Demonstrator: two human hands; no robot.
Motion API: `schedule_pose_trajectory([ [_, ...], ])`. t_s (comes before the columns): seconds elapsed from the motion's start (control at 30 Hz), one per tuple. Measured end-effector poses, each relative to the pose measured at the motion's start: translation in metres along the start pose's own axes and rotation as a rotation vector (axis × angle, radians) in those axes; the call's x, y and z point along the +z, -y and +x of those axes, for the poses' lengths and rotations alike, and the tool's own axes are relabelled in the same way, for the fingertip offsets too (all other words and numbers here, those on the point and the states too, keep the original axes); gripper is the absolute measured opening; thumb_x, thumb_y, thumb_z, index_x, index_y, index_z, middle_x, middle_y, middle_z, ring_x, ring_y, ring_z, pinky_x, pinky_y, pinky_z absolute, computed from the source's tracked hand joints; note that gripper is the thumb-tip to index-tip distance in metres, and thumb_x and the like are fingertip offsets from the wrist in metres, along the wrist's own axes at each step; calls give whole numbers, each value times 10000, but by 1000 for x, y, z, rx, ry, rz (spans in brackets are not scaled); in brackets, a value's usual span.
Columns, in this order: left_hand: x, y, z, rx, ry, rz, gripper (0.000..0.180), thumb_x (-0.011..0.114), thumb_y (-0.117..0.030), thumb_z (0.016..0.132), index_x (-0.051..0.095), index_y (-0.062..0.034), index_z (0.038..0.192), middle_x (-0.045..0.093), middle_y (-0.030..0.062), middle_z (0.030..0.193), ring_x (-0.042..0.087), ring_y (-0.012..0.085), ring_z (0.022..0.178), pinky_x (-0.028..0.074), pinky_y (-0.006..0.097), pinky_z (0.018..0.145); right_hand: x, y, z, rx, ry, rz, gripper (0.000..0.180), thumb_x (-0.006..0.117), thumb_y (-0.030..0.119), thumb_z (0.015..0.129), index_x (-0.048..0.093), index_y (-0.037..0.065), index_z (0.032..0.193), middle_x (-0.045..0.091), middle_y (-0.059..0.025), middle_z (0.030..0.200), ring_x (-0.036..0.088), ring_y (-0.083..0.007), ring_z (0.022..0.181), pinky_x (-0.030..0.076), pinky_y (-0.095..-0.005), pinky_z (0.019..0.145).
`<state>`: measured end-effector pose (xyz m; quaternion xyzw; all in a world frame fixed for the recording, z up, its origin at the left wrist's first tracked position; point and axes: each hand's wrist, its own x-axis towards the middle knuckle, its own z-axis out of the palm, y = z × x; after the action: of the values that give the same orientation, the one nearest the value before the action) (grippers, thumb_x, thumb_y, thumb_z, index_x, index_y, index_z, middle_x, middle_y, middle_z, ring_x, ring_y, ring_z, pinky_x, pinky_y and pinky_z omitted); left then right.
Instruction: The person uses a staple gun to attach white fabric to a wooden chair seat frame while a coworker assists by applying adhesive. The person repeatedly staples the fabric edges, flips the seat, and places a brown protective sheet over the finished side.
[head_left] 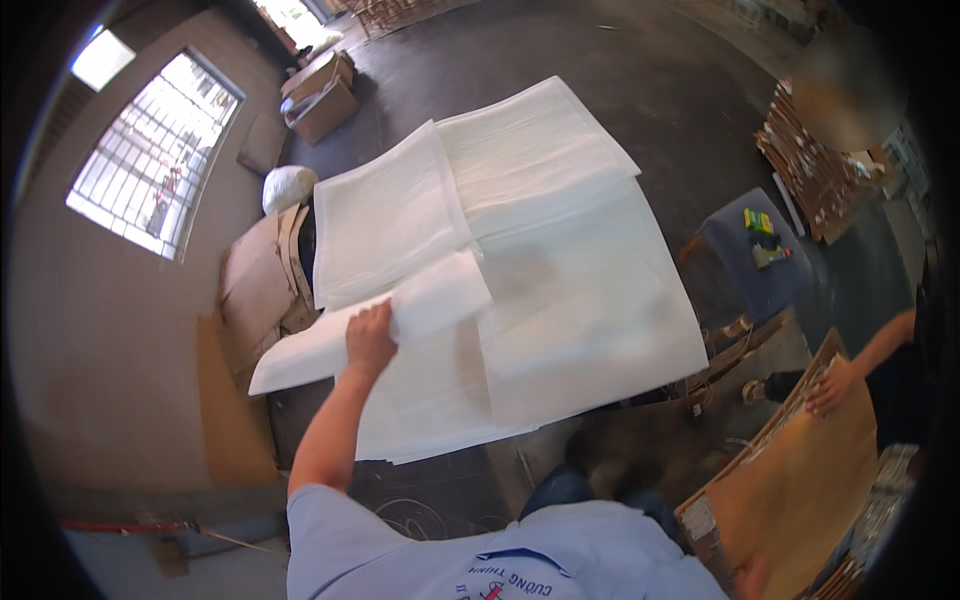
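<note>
White sheet (pixel 440 292): was held above the near-left part of a broad spread of similar sheets (pixel 590 320). Saw four overlapping groups in that spread, two farther off and two nearer, with slightly uneven borders, hiding most of the surface beneath.

Saw a dark floor (pixel 680 70) around it and, to the left, a pale wall (pixel 110 350) with a barred window (pixel 155 150). Noted leaning cardboard (pixel 260 265) by that wall, a white bundle (pixel 290 188) just beside it, and an open cardboard box (pixel 325 112) farther back. To the right, spotted a blue-topped stand (pixel 750 285) bearing a small yellow-green box (pixel 758 221), with stacked cardboard (pixel 810 190) beyond. Nearer, saw a co-worker's hand (pixel 836 387) on the edge of a large brown board (pixel 800 490).

Found the held sheet plain, thin and bent into a long curve, tapering to a drooping left end well past the spread's border. Gripped it in the left hand (pixel 371 335), with fingers closed near the middle of its upper edge. Could not see the right hand, so could not tell its state.
</note>
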<state>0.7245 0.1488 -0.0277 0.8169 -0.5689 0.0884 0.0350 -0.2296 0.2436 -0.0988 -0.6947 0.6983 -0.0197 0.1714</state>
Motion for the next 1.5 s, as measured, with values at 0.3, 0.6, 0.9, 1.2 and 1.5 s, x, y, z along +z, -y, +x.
schedule_pose_trajectory([
  [0.3,-278,39,56,-125,-33,-426,532,883,-159,882,725,4,1364,811,124,1143,754,236,1043,581,389,960,2,13,9,158,93,-21,180,711,36,728,572,-10,831,605,-228,936,606,-487,915,475,-575,806],
  [0.6,-397,-49,0,-8,-170,-442,391,911,-229,903,737,8,1160,733,34,925,656,143,867,548,365,800,-13,-7,17,253,407,107,393,943,176,732,773,19,1049,752,-211,1135,743,-381,1075,593,-489,939],
  [0.9,-424,-60,-9,185,-179,-911,373,951,-87,809,779,-7,1130,788,58,993,747,190,952,606,354,873,-199,208,279,-405,303,1168,614,716,340,1089,544,150,1648,680,-75,1455,654,-212,1253,576,-406,959],
  [1.2,-397,-204,73,505,-1,-1044,603,791,-107,813,681,46,1386,763,101,1187,731,210,1073,580,383,981,-152,298,135,-769,1088,1624,924,942,489,884,565,-13,1561,705,-126,1437,670,-199,1289,566,-390,1094],
  [1.5,-373,-508,150,1039,238,-874,726,827,-51,866,618,-14,1560,735,102,1408,685,188,1261,520,367,1132,-117,247,23,-325,194,1754,506,865,195,882,625,14,1290,756,-102,1070,738,-189,996,598,-363,904],
])
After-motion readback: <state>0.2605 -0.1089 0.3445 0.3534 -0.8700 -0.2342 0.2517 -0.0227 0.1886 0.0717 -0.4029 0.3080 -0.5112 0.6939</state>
